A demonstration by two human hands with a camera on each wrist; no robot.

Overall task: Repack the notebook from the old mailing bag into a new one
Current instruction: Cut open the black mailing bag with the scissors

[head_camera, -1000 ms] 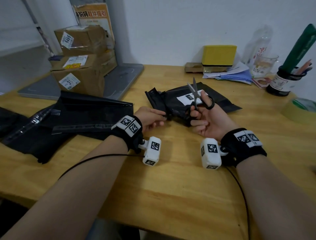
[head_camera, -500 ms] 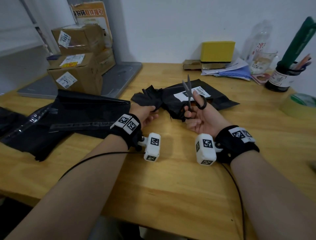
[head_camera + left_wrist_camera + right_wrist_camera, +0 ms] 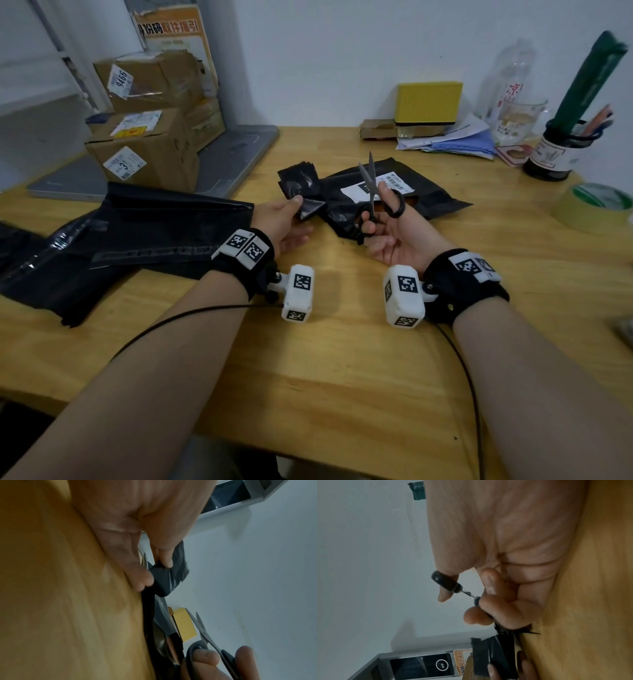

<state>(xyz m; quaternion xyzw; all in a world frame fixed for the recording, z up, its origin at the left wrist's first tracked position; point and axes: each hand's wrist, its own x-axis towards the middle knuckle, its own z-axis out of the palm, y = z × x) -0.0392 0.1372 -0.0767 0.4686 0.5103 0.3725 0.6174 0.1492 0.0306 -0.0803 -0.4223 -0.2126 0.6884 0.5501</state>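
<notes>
The old black mailing bag (image 3: 431,200) with a white label lies at the table's middle, its near end cut and ragged. My left hand (image 3: 286,219) pinches a loose black flap of that bag (image 3: 301,186) (image 3: 164,580) between thumb and fingers and lifts it off the table. My right hand (image 3: 383,226) grips black-handled scissors (image 3: 371,192) (image 3: 204,632), thumb through one loop, blades slightly apart and pointing up beside the bag. The flap (image 3: 494,655) shows in the right wrist view. New black mailing bags (image 3: 137,236) lie in a pile at the left. The notebook is hidden.
Stacked cardboard boxes (image 3: 150,137) stand on a grey scale (image 3: 236,157) at the back left. A yellow box (image 3: 428,101), papers, a glass, a bottle and a pen holder (image 3: 555,150) line the back wall. A tape roll (image 3: 596,209) sits at the right edge.
My left hand has pulled the cut flap leftward and up, away from the bag. The scissors have lifted off the cut and stand upright; the bag has shifted slightly.
</notes>
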